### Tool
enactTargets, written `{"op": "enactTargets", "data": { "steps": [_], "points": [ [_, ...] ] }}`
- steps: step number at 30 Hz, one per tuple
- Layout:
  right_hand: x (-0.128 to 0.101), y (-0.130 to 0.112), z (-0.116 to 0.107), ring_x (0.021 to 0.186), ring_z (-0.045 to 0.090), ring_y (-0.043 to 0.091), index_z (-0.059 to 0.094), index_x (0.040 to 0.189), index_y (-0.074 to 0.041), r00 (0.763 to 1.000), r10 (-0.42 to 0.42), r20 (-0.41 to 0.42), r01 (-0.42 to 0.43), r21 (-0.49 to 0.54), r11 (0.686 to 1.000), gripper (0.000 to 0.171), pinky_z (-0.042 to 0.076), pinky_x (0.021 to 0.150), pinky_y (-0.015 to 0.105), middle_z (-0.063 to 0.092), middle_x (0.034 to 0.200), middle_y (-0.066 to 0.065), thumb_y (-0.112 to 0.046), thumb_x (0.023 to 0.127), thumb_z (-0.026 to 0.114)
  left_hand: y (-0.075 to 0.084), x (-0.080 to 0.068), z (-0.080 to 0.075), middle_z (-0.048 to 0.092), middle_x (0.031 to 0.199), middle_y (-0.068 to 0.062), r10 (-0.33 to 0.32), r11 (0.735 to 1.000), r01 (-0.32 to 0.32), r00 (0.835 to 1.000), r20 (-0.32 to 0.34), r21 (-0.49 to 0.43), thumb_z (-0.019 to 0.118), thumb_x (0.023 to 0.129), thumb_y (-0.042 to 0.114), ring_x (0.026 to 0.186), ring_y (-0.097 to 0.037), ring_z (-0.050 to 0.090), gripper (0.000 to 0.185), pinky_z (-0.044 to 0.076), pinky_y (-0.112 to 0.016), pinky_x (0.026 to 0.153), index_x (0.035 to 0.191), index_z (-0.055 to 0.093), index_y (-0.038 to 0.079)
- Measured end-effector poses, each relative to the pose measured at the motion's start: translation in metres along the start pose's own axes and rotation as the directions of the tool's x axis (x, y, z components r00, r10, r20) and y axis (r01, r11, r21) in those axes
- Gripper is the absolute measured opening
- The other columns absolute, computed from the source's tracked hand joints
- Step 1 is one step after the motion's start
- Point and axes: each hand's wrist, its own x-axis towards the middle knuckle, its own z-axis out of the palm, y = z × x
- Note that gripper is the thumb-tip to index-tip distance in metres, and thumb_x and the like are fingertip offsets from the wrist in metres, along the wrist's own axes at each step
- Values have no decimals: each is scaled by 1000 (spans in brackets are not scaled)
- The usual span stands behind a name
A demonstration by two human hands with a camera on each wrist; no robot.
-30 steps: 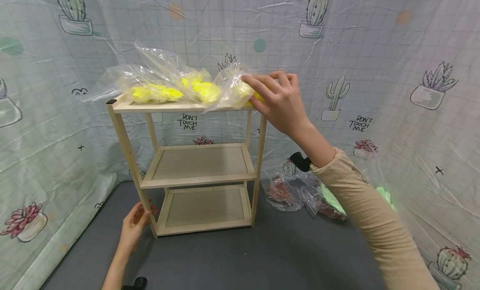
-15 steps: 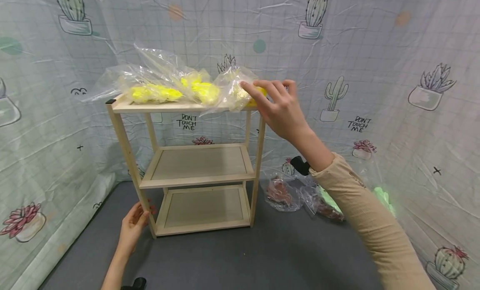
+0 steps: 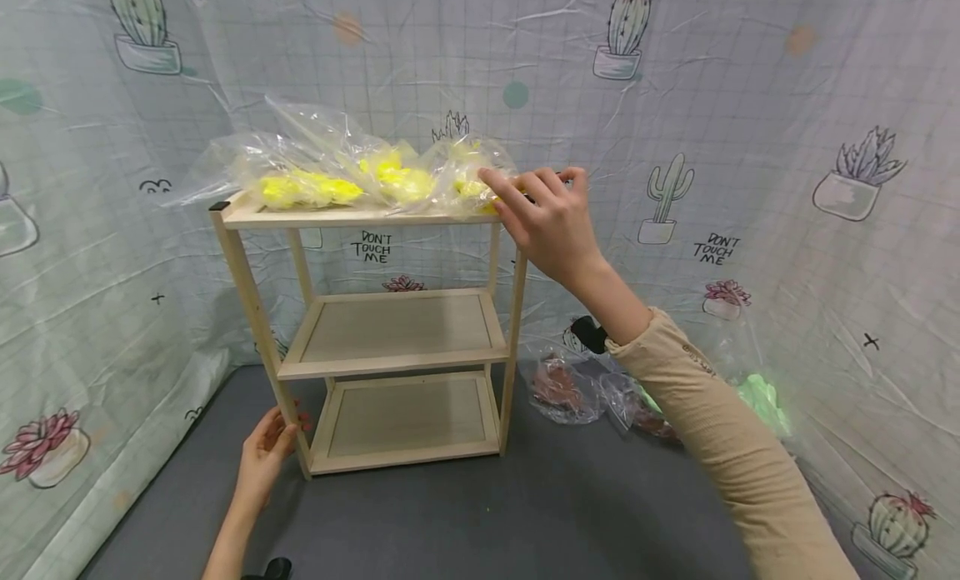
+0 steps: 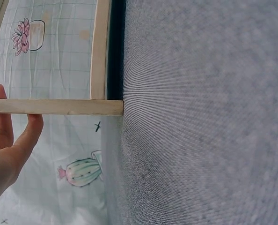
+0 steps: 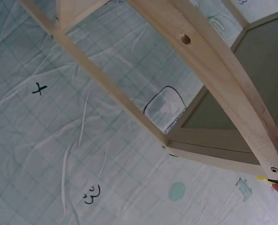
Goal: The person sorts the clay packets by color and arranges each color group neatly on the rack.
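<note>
A light wooden three-tier shelf point(image 3: 405, 365) stands on the grey surface. My left hand point(image 3: 267, 448) grips its front left leg low down. In the left wrist view, fingers point(image 4: 32, 129) curl about that leg point(image 4: 59, 107). On the top tier lie several clear plastic bags with bright yellow contents: one at left point(image 3: 307, 188), one in the middle point(image 3: 401, 180), one at right point(image 3: 468, 184). My right hand point(image 3: 547, 217) is at the top right corner, loosely bent fingers against the right bag. The right wrist view shows only fingertips beside the shelf corner point(image 5: 274, 169).
Right of the shelf, a clear bag with reddish-brown contents point(image 3: 558, 384) lies on the grey surface point(image 3: 465, 522). Beside it is another dark reddish bag point(image 3: 645, 417). Farther right lies a bag with pale green contents point(image 3: 763, 403). A cactus-print sheet point(image 3: 517, 47) hangs around.
My right hand has sunk slightly and shifted left at the top corner. The right yellow bag has shifted a little left and settled lower. My left hand stays on the leg.
</note>
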Motion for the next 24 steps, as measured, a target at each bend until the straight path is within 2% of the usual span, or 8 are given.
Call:
{"op": "enactTargets", "data": {
  "steps": [3,7,14,19,24],
  "points": [
    [-1,-1,1,84,56,25,50,124,-21,999,19,44,-19,11,1000,35,28,80,48,62,89,6,-22,90,52,0,0,0,64,98,8,5,1000,-5,1000,3,-10,41,91,-4,86,0,61,33,49,-15,69,122,37,-16],
    [-7,-1,3,96,55,28,43,130,-18,990,39,139,-46,45,998,42,27,85,52,61,104,9,-25,90,50,0,0,0,64,98,8,9,1000,-9,1000,4,-18,40,91,-5,87,0,61,33,49,-15,69,122,37,-16],
    [-17,3,4,118,45,26,34,137,-17,964,68,256,-97,103,990,49,22,93,54,52,124,9,-30,91,46,1,-1,0,63,97,10,-2,1000,2,1000,8,2,40,91,-4,87,1,61,34,49,-14,69,122,36,-16],
    [-19,6,2,122,40,26,31,138,-18,953,52,300,-89,111,990,51,21,94,55,46,131,10,-32,91,45,2,-1,0,63,97,12,-15,1000,15,1000,3,25,41,92,-2,87,2,60,33,48,-14,68,122,37,-14],
    [-23,9,-2,124,38,27,33,138,-18,953,37,301,-63,78,995,51,20,94,56,42,136,10,-31,91,47,3,-2,0,63,97,13,-20,999,20,1000,2,29,41,92,-2,87,2,60,34,48,-14,68,123,37,-14]
  ]
}}
